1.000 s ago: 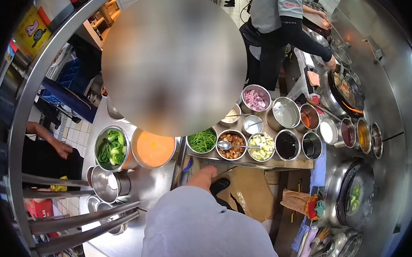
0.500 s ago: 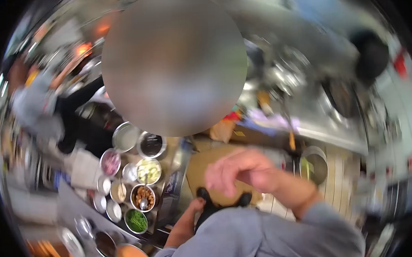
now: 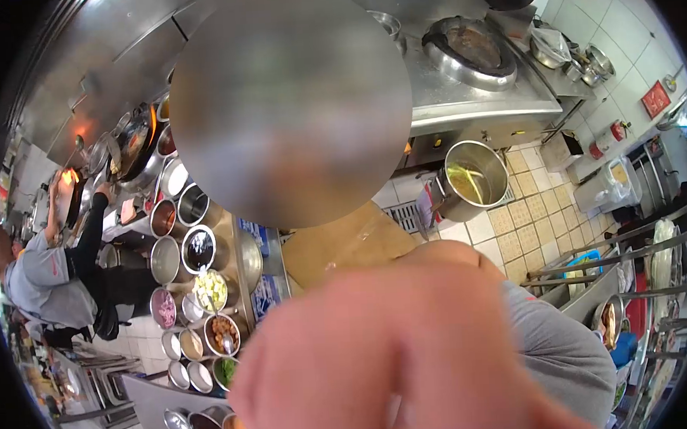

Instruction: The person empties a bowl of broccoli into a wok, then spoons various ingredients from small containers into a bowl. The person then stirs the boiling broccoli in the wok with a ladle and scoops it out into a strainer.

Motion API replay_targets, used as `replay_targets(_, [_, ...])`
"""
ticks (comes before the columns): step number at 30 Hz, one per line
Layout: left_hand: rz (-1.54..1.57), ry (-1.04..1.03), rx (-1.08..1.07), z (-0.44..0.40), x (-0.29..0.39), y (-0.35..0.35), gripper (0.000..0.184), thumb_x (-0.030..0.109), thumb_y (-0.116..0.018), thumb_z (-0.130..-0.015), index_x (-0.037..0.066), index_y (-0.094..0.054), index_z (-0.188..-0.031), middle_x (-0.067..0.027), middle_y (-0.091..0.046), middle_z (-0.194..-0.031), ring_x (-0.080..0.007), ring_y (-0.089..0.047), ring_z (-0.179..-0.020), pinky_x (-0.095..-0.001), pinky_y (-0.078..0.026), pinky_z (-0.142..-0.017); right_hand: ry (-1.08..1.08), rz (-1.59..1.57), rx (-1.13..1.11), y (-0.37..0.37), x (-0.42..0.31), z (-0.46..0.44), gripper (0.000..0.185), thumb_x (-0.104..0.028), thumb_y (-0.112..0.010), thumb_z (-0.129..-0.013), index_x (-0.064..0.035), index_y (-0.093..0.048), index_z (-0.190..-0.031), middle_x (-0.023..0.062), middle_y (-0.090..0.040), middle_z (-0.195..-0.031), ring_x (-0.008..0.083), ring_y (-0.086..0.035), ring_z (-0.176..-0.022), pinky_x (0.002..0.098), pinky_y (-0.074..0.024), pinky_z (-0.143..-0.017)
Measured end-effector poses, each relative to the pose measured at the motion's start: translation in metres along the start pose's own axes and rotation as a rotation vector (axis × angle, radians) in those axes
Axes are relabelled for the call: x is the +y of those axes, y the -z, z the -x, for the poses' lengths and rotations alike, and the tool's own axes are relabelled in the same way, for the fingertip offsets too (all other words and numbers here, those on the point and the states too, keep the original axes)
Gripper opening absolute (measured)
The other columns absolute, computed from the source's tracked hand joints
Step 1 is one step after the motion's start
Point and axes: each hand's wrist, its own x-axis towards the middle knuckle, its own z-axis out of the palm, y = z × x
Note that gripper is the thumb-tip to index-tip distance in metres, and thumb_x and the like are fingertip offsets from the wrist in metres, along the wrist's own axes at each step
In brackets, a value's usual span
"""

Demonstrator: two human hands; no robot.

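Note:
My right hand (image 3: 351, 354) is raised very close to the camera and fills the lower middle, large and out of focus. Its knuckles look bent, but the fingertips are hidden, so whether it holds anything does not show. Behind it comes the bent right arm (image 3: 446, 252) and a grey sleeve (image 3: 556, 351). My left hand is not visible. Left of the raised hand stands a counter with metal containers: browned chunks with a spoon (image 3: 222, 333), pale chopped vegetables (image 3: 210, 290), dark liquid (image 3: 198, 249) and chopped greens (image 3: 225, 371), partly covered by the hand.
A tall pot (image 3: 474, 178) with liquid and a pale green stalk stands on the tiled floor. Behind it is a steel stove with a wok ring (image 3: 471, 48). A co-worker (image 3: 59, 276) works at flaming woks on the left. Metal racks (image 3: 626, 262) line the right. A blurred disc hides the upper middle.
My right hand has risen from in front of my body to close before the camera. The view has shifted and sharpened. My left hand, seen low before, no longer shows.

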Motion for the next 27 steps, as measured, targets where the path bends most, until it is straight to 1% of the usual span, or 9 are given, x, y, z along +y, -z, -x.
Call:
replay_targets(6, [-0.173,-0.082,-0.063,0.008,-0.066,-0.037,0.039,0.038,-0.044,-0.082,0.006,-0.062,-0.095,-0.0189,-0.060,-0.099,-0.0329,-0.058,-0.092,-0.0394,-0.044,-0.082,-0.010,0.082,-0.238,-0.018,0.008,0.001,0.038,-0.041,-0.060,-0.077,-0.0047,-0.051,-0.067,0.0067,-0.050,-0.060,0.0213,-0.050,-0.053,0.0309,-0.0368,-0.046])
replay_targets(9, [-0.331,-0.112,-0.070,0.014,-0.095,-0.047,0.041,0.040,-0.043,-0.082,0.006,-0.062,-0.096,-0.0201,-0.059,-0.101,-0.0348,-0.056,-0.095,-0.0403,-0.043,-0.085,-0.519,0.572,-0.001,0.008,0.041,0.061,0.019,-0.017,-0.052,-0.086,-0.0035,-0.056,-0.073,0.0092,-0.051,-0.064,0.0218,-0.050,-0.055,0.0321,-0.0393,-0.053])
replay_targets(12, [-0.214,-0.006,0.043,0.032,-0.091,-0.039,0.041,0.039,-0.045,-0.079,0.006,-0.063,-0.095,-0.0223,-0.058,-0.102,-0.0364,-0.054,-0.099,-0.0405,-0.042,-0.086,-0.994,0.823,0.065,0.043,0.065,0.162,0.022,-0.018,-0.045,-0.090,-0.0031,-0.058,-0.082,0.0058,-0.054,-0.063,0.0156,-0.054,-0.058,0.0281,-0.0426,-0.055])
replay_targets(14, [-0.077,0.069,0.006,0.030,-0.090,-0.032,0.034,0.035,-0.050,-0.079,0.008,-0.065,-0.093,-0.0137,-0.064,-0.088,-0.0248,-0.062,-0.079,-0.0350,-0.048,-0.073,-1.309,0.839,0.202,0.058,0.063,0.241,0.023,-0.018,-0.041,-0.091,-0.0027,-0.057,-0.086,0.0051,-0.054,-0.063,0.0143,-0.054,-0.061,0.0269,-0.0431,-0.057])
replay_targets(17, [-0.028,0.011,0.062,0.004,-0.118,-0.044,0.038,0.037,-0.046,-0.078,0.006,-0.064,-0.090,-0.0199,-0.060,-0.098,-0.0345,-0.056,-0.095,-0.0403,-0.044,-0.083,-1.508,1.306,0.030,0.071,0.038,0.403,0.027,-0.027,-0.045,-0.088,-0.0026,-0.055,-0.080,0.0131,-0.057,-0.069,0.0262,-0.056,-0.065,0.0371,-0.0436,-0.060])
replay_targets(20, [-0.176,0.059,-0.033,0.031,-0.081,-0.017,0.036,0.035,-0.046,-0.077,0.006,-0.064,-0.090,-0.0193,-0.060,-0.098,-0.0345,-0.056,-0.094,-0.0404,-0.044,-0.083,-1.924,0.988,0.129,0.063,-0.020,0.534,0.022,-0.024,-0.049,-0.080,-0.0056,-0.060,-0.085,0.0170,-0.060,-0.082,0.0340,-0.057,-0.079,0.0415,-0.0447,-0.069])
replay_targets(22, [-0.252,-0.015,-0.017,0.028,-0.072,-0.008,0.035,0.033,-0.045,-0.078,0.007,-0.064,-0.090,-0.0188,-0.060,-0.098,-0.0343,-0.056,-0.095,-0.0405,-0.044,-0.083,-1.639,1.267,-0.139,0.047,-0.077,0.680,0.021,-0.024,-0.058,-0.067,-0.0098,-0.065,-0.082,0.0143,-0.063,-0.079,0.0311,-0.060,-0.075,0.0413,-0.0472,-0.067])
replay_targets(24, [-0.222,0.017,-0.005,0.021,-0.065,-0.002,0.035,0.032,-0.044,-0.078,0.007,-0.064,-0.090,-0.0185,-0.060,-0.098,-0.0344,-0.057,-0.093,-0.0408,-0.044,-0.082,-2.147,1.198,-0.355,0.010,-0.117,0.658,0.021,-0.024,-0.055,-0.070,-0.0099,-0.065,-0.081,0.0130,-0.063,-0.077,0.0289,-0.060,-0.071,0.0408,-0.0473,-0.064])
replay_targets(27, [-0.266,-0.187,0.051,0.004,-0.059,0.006,0.034,0.032,-0.043,-0.078,0.007,-0.064,-0.089,-0.0187,-0.061,-0.094,-0.0340,-0.058,-0.089,-0.0404,-0.046,-0.078,-2.260,1.018,0.095,-0.005,-0.144,0.643,0.022,-0.021,-0.049,-0.076,-0.0095,-0.063,-0.089,0.0118,-0.062,-0.079,0.0253,-0.060,-0.069,0.0388,-0.0466,-0.061])
